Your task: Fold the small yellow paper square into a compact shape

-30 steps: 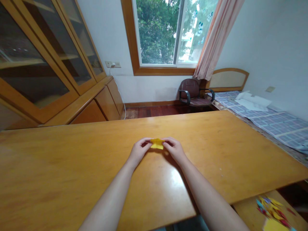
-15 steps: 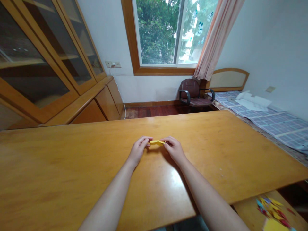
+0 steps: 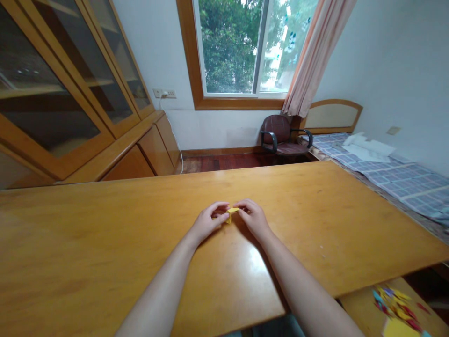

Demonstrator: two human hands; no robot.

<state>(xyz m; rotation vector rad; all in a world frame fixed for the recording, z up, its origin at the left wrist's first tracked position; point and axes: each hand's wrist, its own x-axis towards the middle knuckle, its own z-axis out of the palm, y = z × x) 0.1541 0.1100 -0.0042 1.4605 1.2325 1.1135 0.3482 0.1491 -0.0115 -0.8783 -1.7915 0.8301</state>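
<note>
Between my two hands is a small folded piece of yellow paper (image 3: 231, 211), held just over the wooden table (image 3: 140, 243). Its left part bends down toward the tabletop, while the right part is roughly level. My right hand (image 3: 250, 214) pinches the right end between thumb and fingers. My left hand (image 3: 212, 217) has its thumb and fingertips closed at the left side of the paper. The fingers cover part of it, so its full shape is hidden.
A lower surface at the bottom right bears a heap of coloured folded paper pieces (image 3: 396, 304) and a yellow sheet (image 3: 398, 328). A glass-door cabinet (image 3: 105, 84) stands left, an office chair (image 3: 280, 135) beyond the table, and a bed (image 3: 396, 175) at right.
My left hand has moved right, closer to my right hand. The yellow paper, stretched out level before, is now bent down at its left side. My right hand has hardly moved.
</note>
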